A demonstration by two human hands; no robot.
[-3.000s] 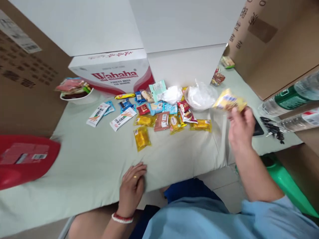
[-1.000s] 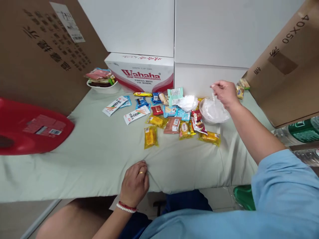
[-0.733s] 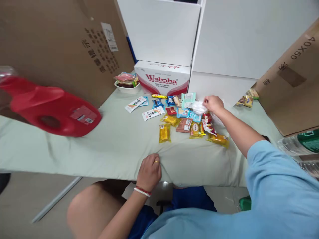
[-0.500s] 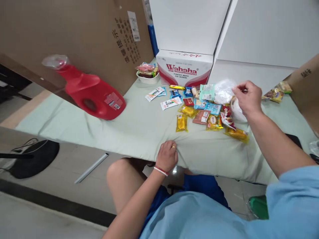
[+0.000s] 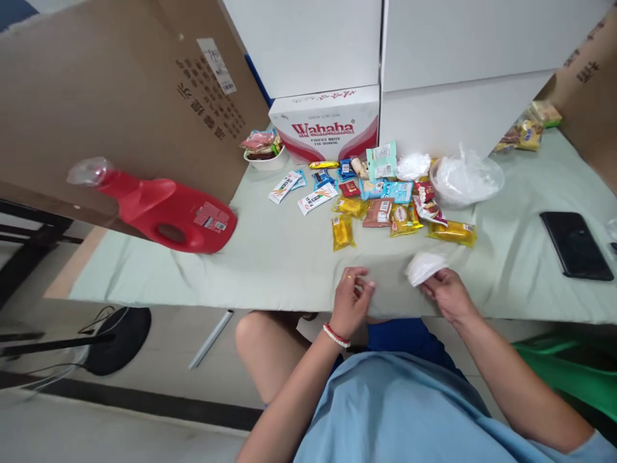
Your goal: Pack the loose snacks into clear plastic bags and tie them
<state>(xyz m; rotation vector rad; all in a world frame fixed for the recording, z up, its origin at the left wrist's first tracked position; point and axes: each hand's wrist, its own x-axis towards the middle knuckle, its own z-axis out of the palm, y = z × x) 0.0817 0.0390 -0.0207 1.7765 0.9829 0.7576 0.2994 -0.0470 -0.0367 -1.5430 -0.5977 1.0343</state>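
My right hand (image 5: 446, 290), near the table's front edge, pinches a bunched white plastic bag (image 5: 424, 267). My left hand (image 5: 353, 294) is beside it with fingers loosely bent and apart, holding nothing. Beyond both hands lies a spread of wrapped snacks: yellow packets (image 5: 342, 232), a brown packet (image 5: 377, 212), a light blue packet (image 5: 399, 191) and a mint-green pouch (image 5: 382, 161). A round bowl (image 5: 491, 190) at the right of the snacks holds more thin white plastic. Another crumpled white plastic piece (image 5: 413, 166) rests just left of that bowl.
A red jug (image 5: 193, 218) leans at the left. Behind the snacks stands a Wahaha carton (image 5: 328, 132), with a white tub of snacks (image 5: 267, 162) beside it. A black phone (image 5: 576, 245) lies at right. Cardboard (image 5: 144, 77) walls the left side.
My right hand has come from beside the bowl toward the front edge, now with the white plastic bag. My left hand has lifted off the table edge and its fingers have loosened. The view has shifted right.
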